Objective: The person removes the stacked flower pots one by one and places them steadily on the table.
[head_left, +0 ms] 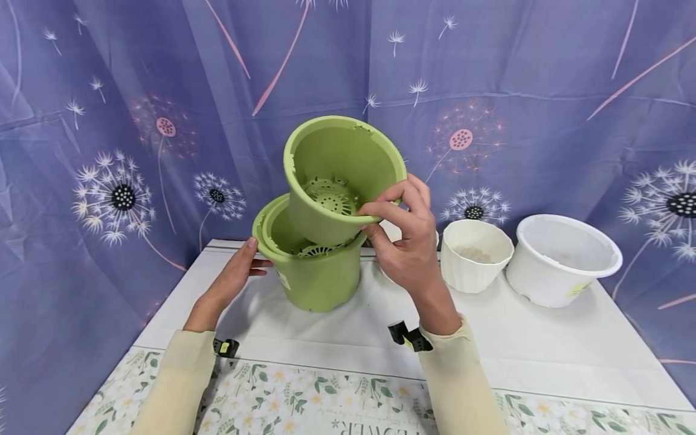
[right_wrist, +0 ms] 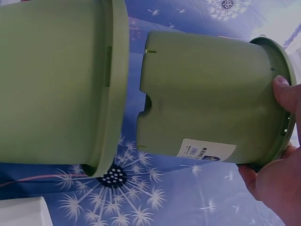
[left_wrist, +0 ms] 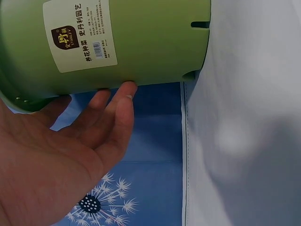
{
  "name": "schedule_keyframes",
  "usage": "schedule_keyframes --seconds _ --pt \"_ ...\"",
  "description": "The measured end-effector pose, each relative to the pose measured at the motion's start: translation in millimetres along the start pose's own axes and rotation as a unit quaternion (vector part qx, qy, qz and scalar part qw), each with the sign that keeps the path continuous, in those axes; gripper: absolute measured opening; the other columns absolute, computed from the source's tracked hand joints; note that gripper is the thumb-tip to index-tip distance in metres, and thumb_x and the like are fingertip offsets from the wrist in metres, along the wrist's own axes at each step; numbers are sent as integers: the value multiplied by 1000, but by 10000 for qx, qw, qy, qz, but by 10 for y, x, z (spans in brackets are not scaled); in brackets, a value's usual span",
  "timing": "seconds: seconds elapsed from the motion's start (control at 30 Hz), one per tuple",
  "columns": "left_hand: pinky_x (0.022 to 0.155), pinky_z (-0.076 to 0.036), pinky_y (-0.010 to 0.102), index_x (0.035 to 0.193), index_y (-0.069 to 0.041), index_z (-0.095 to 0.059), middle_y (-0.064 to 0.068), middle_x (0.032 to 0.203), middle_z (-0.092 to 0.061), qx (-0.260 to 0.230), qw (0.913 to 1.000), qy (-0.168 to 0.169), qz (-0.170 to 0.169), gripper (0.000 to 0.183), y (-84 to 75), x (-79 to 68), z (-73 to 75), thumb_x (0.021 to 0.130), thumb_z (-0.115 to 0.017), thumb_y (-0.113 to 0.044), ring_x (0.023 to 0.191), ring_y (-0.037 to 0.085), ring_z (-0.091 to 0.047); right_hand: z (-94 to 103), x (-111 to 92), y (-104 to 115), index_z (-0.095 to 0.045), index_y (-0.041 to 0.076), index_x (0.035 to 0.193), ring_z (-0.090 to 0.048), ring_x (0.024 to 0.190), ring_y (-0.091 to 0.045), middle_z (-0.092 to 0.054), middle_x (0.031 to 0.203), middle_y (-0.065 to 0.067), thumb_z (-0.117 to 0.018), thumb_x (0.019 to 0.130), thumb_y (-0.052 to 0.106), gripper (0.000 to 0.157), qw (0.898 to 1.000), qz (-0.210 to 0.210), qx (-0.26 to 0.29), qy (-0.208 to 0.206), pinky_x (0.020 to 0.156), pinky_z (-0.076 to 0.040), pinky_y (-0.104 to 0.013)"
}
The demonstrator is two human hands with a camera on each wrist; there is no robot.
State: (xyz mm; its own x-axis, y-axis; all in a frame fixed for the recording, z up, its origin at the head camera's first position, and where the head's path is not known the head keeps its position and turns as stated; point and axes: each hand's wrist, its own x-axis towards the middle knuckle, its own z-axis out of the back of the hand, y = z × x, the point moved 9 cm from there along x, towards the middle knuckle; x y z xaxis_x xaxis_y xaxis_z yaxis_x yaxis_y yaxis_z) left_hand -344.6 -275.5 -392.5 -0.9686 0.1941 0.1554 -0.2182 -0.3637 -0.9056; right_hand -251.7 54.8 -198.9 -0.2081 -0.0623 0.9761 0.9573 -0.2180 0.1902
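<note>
A green flower pot (head_left: pixel 348 145), tilted toward me, hangs above a green stack of nested pots (head_left: pixel 321 284) on the table. My right hand (head_left: pixel 405 235) pinches the raised pot's rim at its right side, thumb outside. In the right wrist view the raised pot (right_wrist: pixel 202 99) is apart from the stack (right_wrist: pixel 51 84), and a paper label (right_wrist: pixel 207 149) shows on its wall. My left hand (head_left: pixel 234 275) rests against the left side of the stack, fingers loosely extended. The left wrist view shows those fingertips (left_wrist: pixel 127 88) touching the labelled pot wall (left_wrist: pixel 155 42).
To the right stand a white fluted pot (head_left: pixel 470 272) with pale bits inside and a wider white pot (head_left: pixel 560 272). Another white pot is mostly hidden behind my right hand. A purple dandelion curtain (head_left: pixel 326 60) hangs behind the cloth-covered table (head_left: pixel 544 350).
</note>
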Motion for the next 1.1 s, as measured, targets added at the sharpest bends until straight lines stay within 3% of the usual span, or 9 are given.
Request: schedule_keyframes --seconds 0.37,0.6,0.7,0.83,1.1 --pt "107 -52 54 164 -3 -32 25 154 -48 -33 10000 43 -3 71 1 -11 -10 116 -19 -53 129 46 -60 100 25 76 -79 8 85 -54 108 -54 -58 87 -14 -82 85 3 6 10000 -53 39 -8 119 -28 -59" --pt "106 -51 57 164 -4 -33 24 154 -47 -178 9998 34 13 70 -3 -3 -15 115 -21 -53 129 46 -60 146 15 92 -80 8 88 -50 115 -57 -59 88 -14 -85 82 1 11 9998 -152 140 2 118 -29 -58" --pt "105 -53 53 164 -6 -34 23 155 -46 -235 9997 36 49 69 1 -5 -17 115 -22 -53 129 47 -59 153 9 83 -80 9 87 -49 116 -55 -59 88 -12 -85 87 13 7 9995 -247 188 -46 117 -30 -57" --pt "101 -55 46 164 -6 -35 23 154 -46 -303 9995 2 84 70 20 4 -21 114 -23 -54 128 44 -61 151 3 85 -80 9 87 -49 115 -54 -59 88 -11 -81 94 28 20 9993 -305 195 -48 117 -30 -56" --pt "97 -56 40 164 -6 -35 22 155 -46 -318 9994 -35 122 71 22 6 -17 114 -23 -55 128 44 -60 186 4 116 -80 7 86 -51 111 -55 -59 87 -12 -78 97 36 31 9997 -253 39 -5 115 -31 -56"
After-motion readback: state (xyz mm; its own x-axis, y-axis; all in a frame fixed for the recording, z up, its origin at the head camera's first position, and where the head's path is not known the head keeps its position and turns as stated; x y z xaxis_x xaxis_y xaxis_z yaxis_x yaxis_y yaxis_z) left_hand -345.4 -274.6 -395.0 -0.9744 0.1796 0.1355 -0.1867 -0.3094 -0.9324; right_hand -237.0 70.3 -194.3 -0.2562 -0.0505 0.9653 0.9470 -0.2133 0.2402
